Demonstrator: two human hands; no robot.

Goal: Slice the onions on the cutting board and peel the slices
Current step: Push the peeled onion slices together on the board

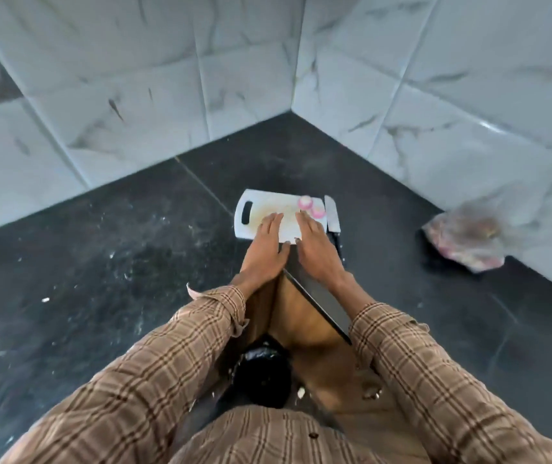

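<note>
Looked down on a dark stone table (117,246) set into a corner of white marbled wall tiles (167,78). Near the middle, a white cutting board (257,209) with a handle slot at its left end. On the board's far right corner, pink-and-white onion pieces (311,207), two or three as far as the blur allowed, lying close together. Just beside the board's right edge, flat on the table, a knife (332,216), blade pointing away and dark handle toward the person.

Left hand (266,249) laid palm down, fingers straight and together, fingertips on the board's near middle; nothing held. Right hand (316,247) likewise flat and outstretched, fingers straight, tips just short of the onion pieces; could not tell whether touching them. No grip on anything there either. Onion pieces ahead of the right hand's fingertips and to the right of the left hand; knife immediately right of the right hand, apart from it.

Both forearms in brown plaid sleeves (184,346). Well to the right, against the wall, a crumpled clear plastic bag (465,241) with pinkish contents, too blurred to identify. Pale flecks scattered over the table on the left.
</note>
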